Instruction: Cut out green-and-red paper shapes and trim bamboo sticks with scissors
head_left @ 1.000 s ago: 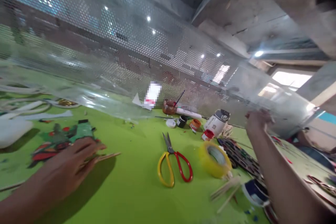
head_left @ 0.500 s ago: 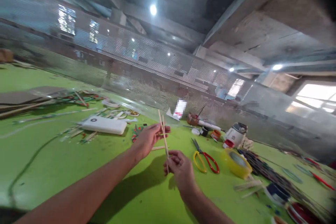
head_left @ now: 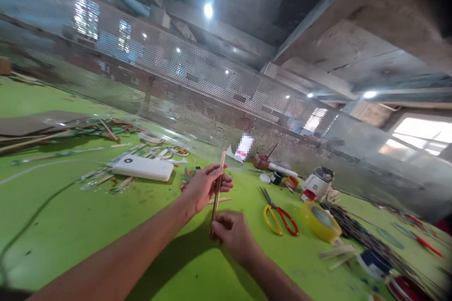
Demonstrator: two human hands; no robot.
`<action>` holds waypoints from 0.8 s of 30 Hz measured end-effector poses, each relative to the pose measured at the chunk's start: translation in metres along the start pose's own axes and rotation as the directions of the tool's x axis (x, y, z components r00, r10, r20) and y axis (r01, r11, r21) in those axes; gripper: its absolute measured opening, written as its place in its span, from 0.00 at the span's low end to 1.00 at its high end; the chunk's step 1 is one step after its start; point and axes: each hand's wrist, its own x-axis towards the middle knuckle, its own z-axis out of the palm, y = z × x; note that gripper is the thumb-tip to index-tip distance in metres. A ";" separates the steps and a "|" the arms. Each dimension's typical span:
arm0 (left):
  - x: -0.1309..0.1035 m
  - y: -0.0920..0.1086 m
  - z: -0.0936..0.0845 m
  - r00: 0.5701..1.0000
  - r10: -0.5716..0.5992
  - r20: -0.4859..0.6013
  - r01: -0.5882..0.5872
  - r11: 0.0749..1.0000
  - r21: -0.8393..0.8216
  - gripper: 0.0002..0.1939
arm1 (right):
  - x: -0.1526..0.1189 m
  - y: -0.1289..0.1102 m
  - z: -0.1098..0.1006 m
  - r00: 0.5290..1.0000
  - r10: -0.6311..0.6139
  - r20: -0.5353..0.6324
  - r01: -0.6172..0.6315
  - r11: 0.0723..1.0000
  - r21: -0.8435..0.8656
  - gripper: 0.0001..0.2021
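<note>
Thin wooden sticks [head_left: 216, 202] stand nearly upright between my hands, lying close along each other; I cannot tell exactly how many. My left hand [head_left: 208, 187] pinches them near the upper end, with the other fingers spread behind. Lower down, my right hand [head_left: 233, 235] grips the bottom end between thumb and curled fingers. Another pale stick [head_left: 224, 199] lies on the green table [head_left: 165, 225] just behind them. Right of my hands rest scissors [head_left: 278, 216] with one yellow and one red handle.
A white power bank [head_left: 143, 168] with a cable lies left, beside a pile of sticks [head_left: 102, 181]. To the right are a yellow tape roll [head_left: 320, 222], small paint jars [head_left: 291, 182], a white device [head_left: 319, 182] and a dark bundle [head_left: 356, 228]. A perforated screen [head_left: 197, 89] borders the back.
Two sticks that spread apart at the top now lie together. Their upper end leans further right, and my right hand has moved slightly down and left.
</note>
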 end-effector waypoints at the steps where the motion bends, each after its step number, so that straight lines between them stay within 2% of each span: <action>1: 0.000 -0.001 -0.001 1.000 -0.008 0.018 0.008 1.000 -0.001 0.09 | 0.000 0.000 -0.001 1.000 -0.003 0.017 0.003 1.000 -0.023 0.11; 5: 0.003 -0.006 -0.003 0.998 -0.022 0.066 0.022 1.000 -0.013 0.05 | 0.002 -0.002 -0.008 0.996 0.004 0.084 -0.001 0.999 -0.045 0.11; 14: 0.004 -0.009 -0.003 0.991 -0.046 0.129 0.049 0.999 -0.022 0.05 | -0.003 0.008 -0.014 0.994 0.062 0.085 -0.066 0.997 0.045 0.14; 24: 0.005 -0.005 -0.004 0.997 -0.067 0.050 0.068 0.997 -0.019 0.03 | -0.001 0.016 -0.011 0.999 0.001 0.043 -0.004 0.998 0.069 0.19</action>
